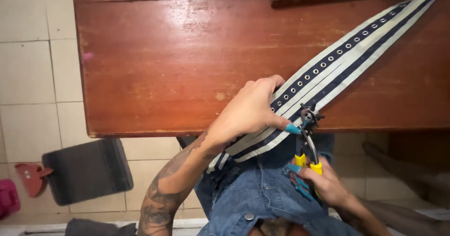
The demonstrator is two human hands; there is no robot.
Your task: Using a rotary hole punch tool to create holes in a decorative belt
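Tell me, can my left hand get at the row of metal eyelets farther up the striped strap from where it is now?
Probably yes: the left hand already rests on the striped strap, and the eyelets run uncovered along the wooden table.
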